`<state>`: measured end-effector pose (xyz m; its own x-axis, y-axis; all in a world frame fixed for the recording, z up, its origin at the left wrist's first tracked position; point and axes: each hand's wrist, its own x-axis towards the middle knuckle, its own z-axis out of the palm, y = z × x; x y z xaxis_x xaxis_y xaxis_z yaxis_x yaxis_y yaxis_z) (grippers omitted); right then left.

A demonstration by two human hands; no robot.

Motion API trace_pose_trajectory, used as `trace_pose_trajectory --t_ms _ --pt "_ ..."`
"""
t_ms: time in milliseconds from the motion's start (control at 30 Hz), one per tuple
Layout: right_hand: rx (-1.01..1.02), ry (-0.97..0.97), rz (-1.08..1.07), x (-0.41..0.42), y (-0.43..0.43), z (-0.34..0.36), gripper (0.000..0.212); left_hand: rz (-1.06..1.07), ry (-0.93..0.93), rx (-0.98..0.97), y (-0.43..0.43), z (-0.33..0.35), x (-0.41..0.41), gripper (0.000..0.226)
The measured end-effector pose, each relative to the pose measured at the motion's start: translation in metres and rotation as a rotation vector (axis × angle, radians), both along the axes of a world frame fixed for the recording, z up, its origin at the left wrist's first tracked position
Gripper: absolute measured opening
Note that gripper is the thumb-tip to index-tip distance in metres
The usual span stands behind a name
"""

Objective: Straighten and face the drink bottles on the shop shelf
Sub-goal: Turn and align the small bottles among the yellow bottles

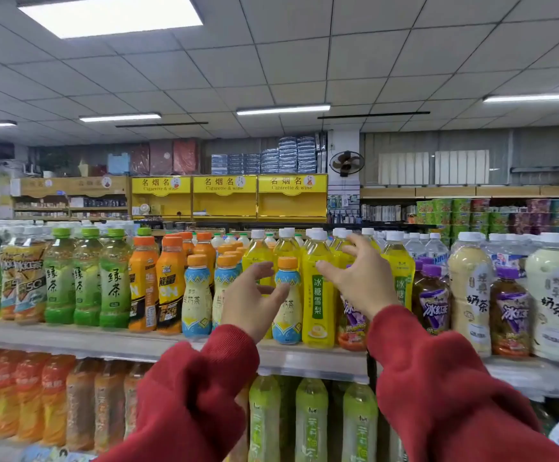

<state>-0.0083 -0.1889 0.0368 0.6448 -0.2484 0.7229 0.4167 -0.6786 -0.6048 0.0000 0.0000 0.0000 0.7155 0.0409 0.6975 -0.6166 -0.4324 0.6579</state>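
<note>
Reaching into the middle of the top shelf point(158, 345), the person appears to be between grips, about to take hold of a bottle and turn its label forward. At centre frame the left hand point(251, 301) hangs with fingers spread and nothing in them, its fingertips just in front of a short milk tea bottle with an orange cap point(287, 303), possibly brushing it; I cannot tell whether they touch. That bottle stands at the shelf's front edge, upright, label mostly forward. Right of it stands a tall yellow pear drink bottle point(318, 295), between the two hands. Further right, the right hand point(358, 278) is likewise spread and empty, reaching past the yellow bottles' shoulders above a purple-labelled iced tea bottle point(350, 315). The next move likely calls for closing both hands on neighbouring bottles and squaring them to the edge.
</note>
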Motion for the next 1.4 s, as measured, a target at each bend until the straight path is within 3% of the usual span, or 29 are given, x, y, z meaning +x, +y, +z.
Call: trace_pose_trajectory --t_ms 300,433,733,900,1067,1233,1400 --pt "-0.121 0.117 -0.059 0.031 0.010 0.002 0.094 0.119 0.013 0.415 -0.018 0.024 0.054 0.074" --pt "-0.182 0.117 -0.102 0.041 0.009 -0.001 0.089 0.160 0.012 0.478 -0.027 0.022 0.070 0.073" --pt "-0.180 0.159 -0.050 0.051 0.000 0.004 0.070 0.173 -0.053 0.523 -0.032 0.024 0.076 0.043" --pt "-0.227 0.193 -0.044 0.052 -0.001 0.009 0.077 0.130 0.014 0.556 -0.027 0.028 0.073 0.058" --pt "-0.181 0.228 -0.002 0.051 -0.002 0.010 0.076 0.105 0.076 0.431 -0.021 0.029 0.071 0.080" --pt "-0.107 0.259 0.053 0.052 -0.004 0.006 0.072 -0.049 0.141 0.229 -0.017 0.007 0.075 0.043" --pt "-0.072 0.260 0.080 0.053 -0.005 0.006 0.072 -0.148 0.187 0.010 -0.016 -0.005 0.078 0.059"
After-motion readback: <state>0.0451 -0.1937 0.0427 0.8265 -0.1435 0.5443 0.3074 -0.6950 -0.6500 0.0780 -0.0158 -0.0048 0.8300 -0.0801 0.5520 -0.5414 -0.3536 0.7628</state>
